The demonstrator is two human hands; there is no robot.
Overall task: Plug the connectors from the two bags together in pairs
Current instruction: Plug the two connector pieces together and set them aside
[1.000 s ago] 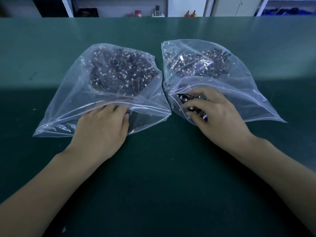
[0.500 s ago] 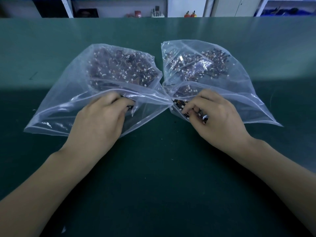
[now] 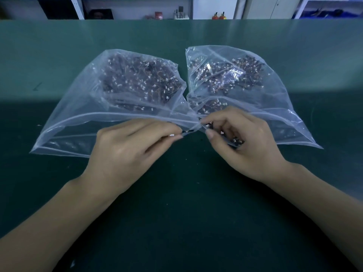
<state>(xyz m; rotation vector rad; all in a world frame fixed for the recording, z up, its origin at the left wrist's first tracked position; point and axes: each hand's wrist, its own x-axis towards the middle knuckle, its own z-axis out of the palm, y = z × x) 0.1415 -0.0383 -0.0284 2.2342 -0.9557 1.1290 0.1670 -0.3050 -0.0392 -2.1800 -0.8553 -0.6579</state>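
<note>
Bulging clear bags (image 3: pixel 82 107) of white-tipped connectors (image 3: pixel 141 81)

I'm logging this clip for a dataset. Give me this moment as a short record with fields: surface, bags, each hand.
surface: green table
left bag: clear plastic, heap of small wired connectors inside
right bag: clear plastic, similar heap
left hand: grip pinching a connector
right hand: fingers curled round several connectors
pairing: none joined yet

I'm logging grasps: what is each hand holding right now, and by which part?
The left hand pinches a small white-tipped connector at its fingertips. The right hand grips several dark connectors; by which part cannot be told.
</note>
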